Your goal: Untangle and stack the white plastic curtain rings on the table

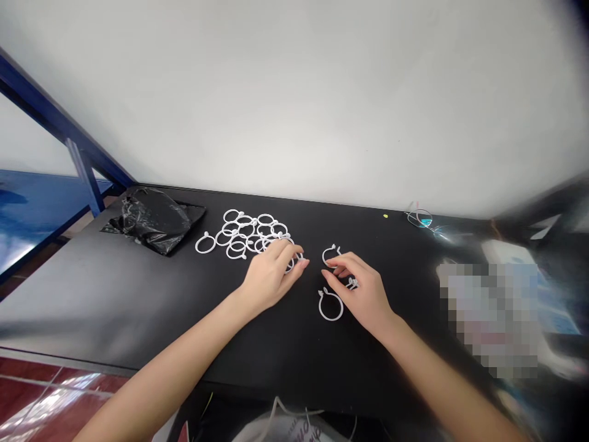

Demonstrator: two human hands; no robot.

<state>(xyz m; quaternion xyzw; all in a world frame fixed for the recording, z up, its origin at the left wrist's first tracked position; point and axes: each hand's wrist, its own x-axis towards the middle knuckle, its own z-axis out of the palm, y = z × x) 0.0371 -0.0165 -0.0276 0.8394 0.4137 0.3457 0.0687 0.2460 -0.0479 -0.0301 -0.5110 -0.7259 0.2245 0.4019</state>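
Several white plastic rings (246, 233) lie in a pile on the black table (115, 294). My left hand (271, 273) rests on the pile's right edge, its fingers curled over a ring. My right hand (363, 291) sits to the right, fingers bent and pinching a small white ring part against the table. An opened ring (330, 253) lies just beyond my right fingertips. Another ring (330, 305) lies on the table just left of my right hand.
A crumpled black plastic bag (154, 219) lies at the table's back left. A blue metal frame (78, 153) stands at the left. A small clear item (419, 218) sits near the white wall. Blurred clutter fills the right side.
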